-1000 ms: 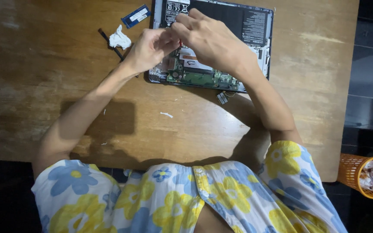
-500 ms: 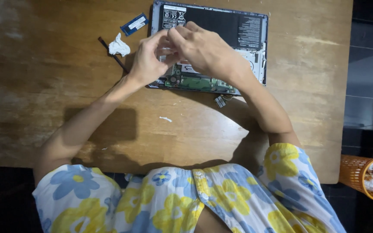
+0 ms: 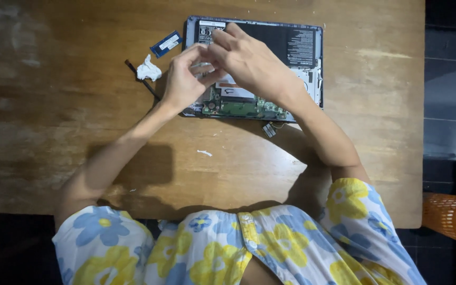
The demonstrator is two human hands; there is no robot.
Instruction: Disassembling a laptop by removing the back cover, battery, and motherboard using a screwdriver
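Fingertips of both hands meet over the opened laptop [image 3: 302, 53], pinching something too small to make out; the left hand [image 3: 186, 82] curls in from the left, the right hand [image 3: 252, 63] arches over the green circuit board [image 3: 244, 108]. The laptop lies bottom-up at the far edge of the wooden table [image 3: 54, 105]. Left of it lie a blue memory stick [image 3: 166, 44], crumpled white tissue [image 3: 148, 69] and a thin black tool [image 3: 143, 80]

Worn wooden table [image 3: 54, 132], blue memory module [image 3: 166, 44] near its far edge, crumpled white tissue [image 3: 148, 69] just nearer, thin black stick [image 3: 142, 80] touching the tissue, small white scrap [image 3: 205, 153] mid-table, orange basket [image 3: 452, 216] beside the table's right side.
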